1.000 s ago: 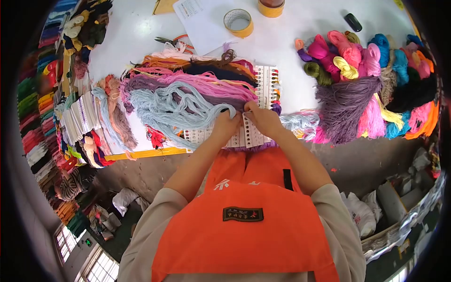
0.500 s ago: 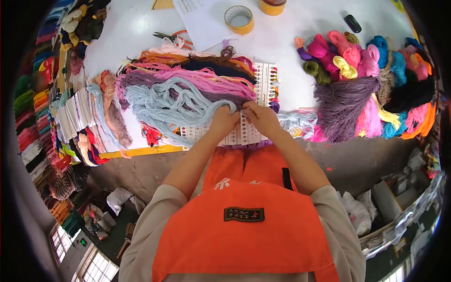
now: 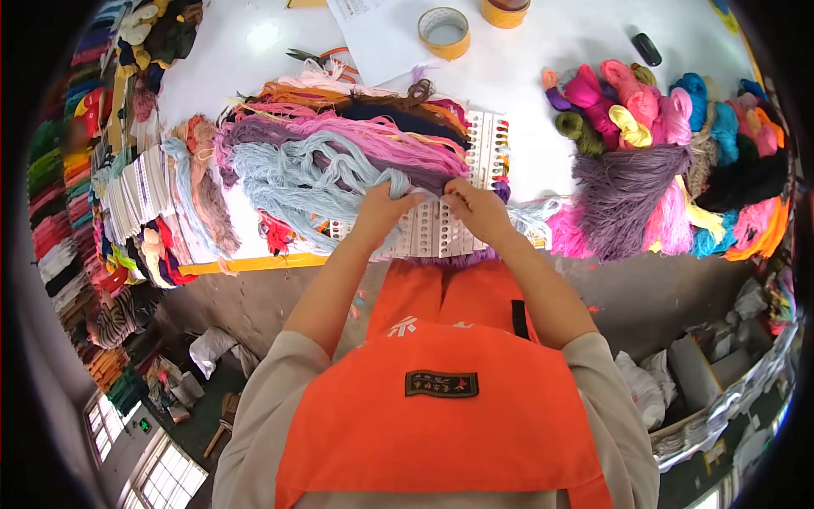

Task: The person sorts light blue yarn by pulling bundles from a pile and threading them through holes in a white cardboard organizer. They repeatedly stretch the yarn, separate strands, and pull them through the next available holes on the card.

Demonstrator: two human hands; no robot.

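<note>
Light blue yarn (image 3: 297, 182) lies in loose loops on a pile of pink, purple and orange yarn at the table's front edge. My left hand (image 3: 383, 212) is closed around the right end of the blue yarn. Just to its right, my right hand (image 3: 475, 210) is pinched at the edge of the punched white cards (image 3: 428, 231); what its fingertips hold is too small to make out. Dark purple yarn (image 3: 424, 176) runs behind both hands. More of the punched card (image 3: 483, 153) shows beyond my right hand, with coloured threads along its right side.
Colourful yarn skeins (image 3: 632, 195) are heaped at the right. White cards (image 3: 136, 204) and more yarn lie at the left. Farther back are scissors (image 3: 335, 64), a paper sheet (image 3: 373, 38), tape rolls (image 3: 444, 34) and a small black object (image 3: 646, 49).
My left hand has moved left, away from my right hand, with the blue yarn end, uncovering more of the cards. The view has shifted slightly.
</note>
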